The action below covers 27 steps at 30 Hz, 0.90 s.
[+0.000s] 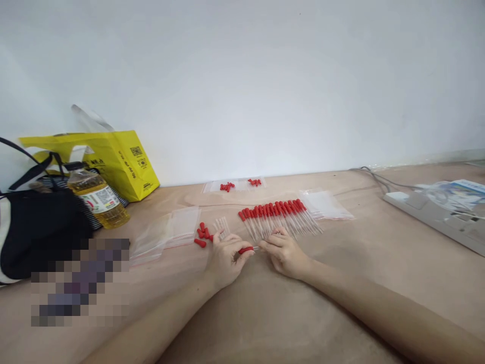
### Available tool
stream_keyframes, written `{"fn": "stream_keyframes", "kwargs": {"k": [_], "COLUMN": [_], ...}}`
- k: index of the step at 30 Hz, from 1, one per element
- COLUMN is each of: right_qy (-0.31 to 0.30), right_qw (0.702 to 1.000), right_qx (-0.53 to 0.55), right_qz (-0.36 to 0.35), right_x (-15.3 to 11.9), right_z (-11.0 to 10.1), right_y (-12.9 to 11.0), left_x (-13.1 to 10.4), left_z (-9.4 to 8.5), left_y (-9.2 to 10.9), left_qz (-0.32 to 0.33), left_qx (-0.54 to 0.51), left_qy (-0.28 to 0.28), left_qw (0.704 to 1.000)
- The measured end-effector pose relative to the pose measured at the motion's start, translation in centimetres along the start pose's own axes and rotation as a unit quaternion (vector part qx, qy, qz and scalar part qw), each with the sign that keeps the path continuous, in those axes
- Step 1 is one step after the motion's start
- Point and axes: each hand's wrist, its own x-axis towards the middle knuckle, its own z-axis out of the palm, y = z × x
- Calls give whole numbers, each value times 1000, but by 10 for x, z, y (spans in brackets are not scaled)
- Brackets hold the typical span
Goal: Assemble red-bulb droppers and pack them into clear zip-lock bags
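I'm watching the left hand (228,257) pinching a red rubber bulb (246,249) while the right hand (287,253) is pinching the clear tube (255,248) beside it.

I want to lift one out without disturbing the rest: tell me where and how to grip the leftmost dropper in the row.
Pinch its red bulb, best from above and a little to the left. The bulb is the thick end, easier to hold than the slim clear tube; its left side is open, while the next dropper lies close on the right.
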Motion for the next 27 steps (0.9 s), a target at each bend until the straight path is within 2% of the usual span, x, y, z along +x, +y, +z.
{"fn": "stream_keyframes", "kwargs": {"k": [6,10,15,19,22,27], "right_qy": [-29,-67,-70,-73,-75,-89], "right_qw": [998,994,971,935,920,905], "right_qx": [-36,-61,37,41,26,10], "right_qz": [29,67,226,346,384,416], "right_x": [4,5,17,41,58,74], "right_z": [-7,-10,-6,5,15,25], "right_y": [0,-2,7,15,18,21], "left_x": [2,4,7,5,3,3], "left_z": [-3,-6,-19,-30,-35,-39], "left_y": [-6,-14,-39,-66,-85,-102], "left_qz": [-14,-19,-97,-149,-171,-156], "left_qx": [18,50,123,174,193,187], "left_qy": [-5,19,98,132,125,57], "left_qw": [1000,998,983,964,958,968]}}
